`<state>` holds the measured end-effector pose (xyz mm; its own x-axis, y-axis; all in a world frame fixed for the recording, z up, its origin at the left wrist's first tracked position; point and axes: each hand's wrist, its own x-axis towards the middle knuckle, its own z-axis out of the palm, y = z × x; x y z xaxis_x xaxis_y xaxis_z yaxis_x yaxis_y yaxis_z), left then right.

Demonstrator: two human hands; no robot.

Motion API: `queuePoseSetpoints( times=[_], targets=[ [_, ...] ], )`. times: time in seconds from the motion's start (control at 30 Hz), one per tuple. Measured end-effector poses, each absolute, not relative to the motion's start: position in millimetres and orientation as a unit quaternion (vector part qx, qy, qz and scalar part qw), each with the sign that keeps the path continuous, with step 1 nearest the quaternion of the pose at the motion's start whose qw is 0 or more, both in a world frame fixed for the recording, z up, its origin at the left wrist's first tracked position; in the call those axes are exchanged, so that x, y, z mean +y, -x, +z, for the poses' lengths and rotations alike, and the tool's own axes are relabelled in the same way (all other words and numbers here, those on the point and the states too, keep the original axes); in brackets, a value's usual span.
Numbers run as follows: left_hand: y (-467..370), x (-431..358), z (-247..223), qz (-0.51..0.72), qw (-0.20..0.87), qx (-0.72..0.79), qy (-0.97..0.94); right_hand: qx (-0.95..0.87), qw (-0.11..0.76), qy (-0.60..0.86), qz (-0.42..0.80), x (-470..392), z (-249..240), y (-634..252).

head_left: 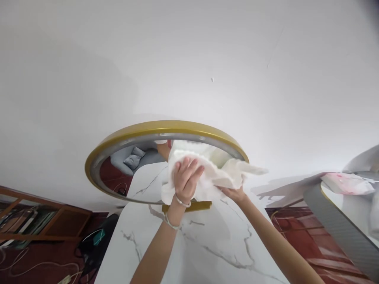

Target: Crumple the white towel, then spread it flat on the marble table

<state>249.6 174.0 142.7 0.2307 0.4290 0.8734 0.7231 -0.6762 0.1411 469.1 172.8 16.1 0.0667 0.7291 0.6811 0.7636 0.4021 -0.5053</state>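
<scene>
A round mirror (118, 182) with a gold frame (166, 127) stands on a white marble-patterned table, on a gold base (201, 206). In front of its right half I hold a crumpled white cloth (227, 173). My left hand (187, 177), with two bracelets on the wrist, lies over the cloth's left part with fingers bent onto it. My right hand (237, 191) grips the cloth from below at the right; most of its fingers are hidden. One end of the cloth sticks out past the mirror's right edge. The glass reflects part of the cloth and an arm.
The white table (207, 252) stands against a pale wall (237, 79). On the right, a tissue pack (348, 183) lies on a second table (340, 213). At left are a wooden shelf (68, 221) with books, a dark bag (97, 240) and cables on the red floor.
</scene>
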Motion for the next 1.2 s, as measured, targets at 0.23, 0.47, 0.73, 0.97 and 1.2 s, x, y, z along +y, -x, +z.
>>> queuePoseSetpoints(
  times=[0.23,0.47,0.73,0.97,1.2],
  targets=[
    [-275,175,273,-0.462,0.207,-0.393,0.767,-0.713,0.438,0.525,-0.157,190,114,-470],
    [-221,168,213,-0.499,0.231,-0.413,0.726,-0.806,0.344,0.476,-0.076,179,105,-438],
    [-185,119,66,-0.470,0.212,-0.495,0.699,-0.928,0.271,0.248,-0.055,170,-3,-431],
    [-186,98,1,-0.436,0.124,-0.583,0.675,-0.899,0.196,0.134,-0.367,159,-48,-419],
    [-197,108,35,-0.535,0.144,-0.570,0.607,-0.916,0.179,0.091,-0.349,158,-15,-418]
  ],
)
